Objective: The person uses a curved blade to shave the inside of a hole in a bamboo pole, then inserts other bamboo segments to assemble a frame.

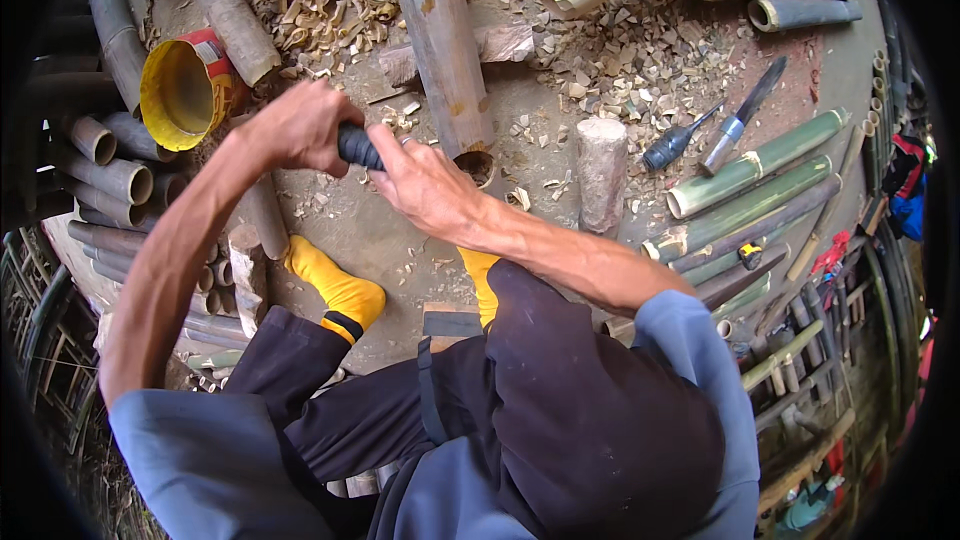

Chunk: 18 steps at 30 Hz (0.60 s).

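Both my hands are closed around a dark, tape-wrapped handle (358,146). My left hand (312,128) wraps its far-left part, and my right hand (425,185) grips the end nearer the middle. Whatever the handle belongs to is hidden, so its kind does not show. Just beyond my right hand lies a thick bamboo pole (440,45), its hollow cut end toward me, resting across a wooden block (505,43). Part of that cut end is covered by my right hand. My yellow-socked feet are on the ground below my hands.
A yellow-and-red tin (165,95) lies on its side at left among bamboo pieces (130,180). A short log (602,175), a black-handled pointed tool (670,147), a knife (745,115) and green bamboo lengths (755,165) are at right. Wood chips (640,70) litter the ground.
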### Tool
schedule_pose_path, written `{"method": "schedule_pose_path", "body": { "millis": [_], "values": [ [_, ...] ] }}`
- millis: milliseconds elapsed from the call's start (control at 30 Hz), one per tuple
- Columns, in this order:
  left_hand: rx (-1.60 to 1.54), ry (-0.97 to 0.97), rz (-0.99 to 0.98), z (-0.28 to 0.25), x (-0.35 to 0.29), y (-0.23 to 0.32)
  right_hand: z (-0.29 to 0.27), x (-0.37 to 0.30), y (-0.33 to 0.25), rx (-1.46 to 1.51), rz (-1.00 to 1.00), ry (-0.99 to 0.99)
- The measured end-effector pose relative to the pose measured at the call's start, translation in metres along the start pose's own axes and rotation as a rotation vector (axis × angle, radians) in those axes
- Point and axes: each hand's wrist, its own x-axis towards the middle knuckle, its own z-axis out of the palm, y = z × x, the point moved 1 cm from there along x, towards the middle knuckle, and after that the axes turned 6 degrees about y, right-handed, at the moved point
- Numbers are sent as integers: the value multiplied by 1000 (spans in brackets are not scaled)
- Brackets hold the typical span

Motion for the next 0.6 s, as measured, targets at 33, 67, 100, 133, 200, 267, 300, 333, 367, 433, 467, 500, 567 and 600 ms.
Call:
{"method": "schedule_pose_path", "body": {
  "millis": [33, 67, 100, 133, 200, 267, 300, 333, 367, 433, 467, 500, 567, 600],
  "values": [
    [-108, -36, -77, 11, -4, -4, -3, 2, 2, -26, 12, -121],
    [-197, -47, -164, 26, -10, -8, -5, 4, 2, -51, 22, -244],
    [-255, -6, -173, 39, -20, -8, -7, 5, 3, -78, 31, -365],
    [-323, -28, -280, 54, -28, -6, -6, 3, 4, -146, -2, -423],
    [-518, -24, -452, 80, -50, 15, -6, -1, 4, -246, -123, -552],
    [-600, 109, -528, 120, -71, 36, -7, -6, 2, -312, -267, -667],
    [-721, 197, -556, 133, -79, 51, -8, -9, 2, -345, -343, -732],
    [-806, 221, -612, 149, -84, 64, -8, -12, 5, -385, -408, -788],
    [-864, 258, -677, 162, -88, 86, -9, -17, 6, -414, -478, -849],
    [-957, 372, -779, 186, -83, 128, -17, -25, 8, -474, -567, -949],
    [-1019, 407, -810, 207, -78, 145, -20, -32, 11, -503, -615, -1009],
    [-1042, 507, -788, 219, -67, 168, -26, -35, 16, -545, -664, -1066],
    [-1063, 720, -909, 220, -40, 213, -43, -46, 22, -559, -782, -1033],
    [-1142, 704, -968, 210, -36, 220, -48, -49, 24, -573, -835, -1012]
  ]
}}
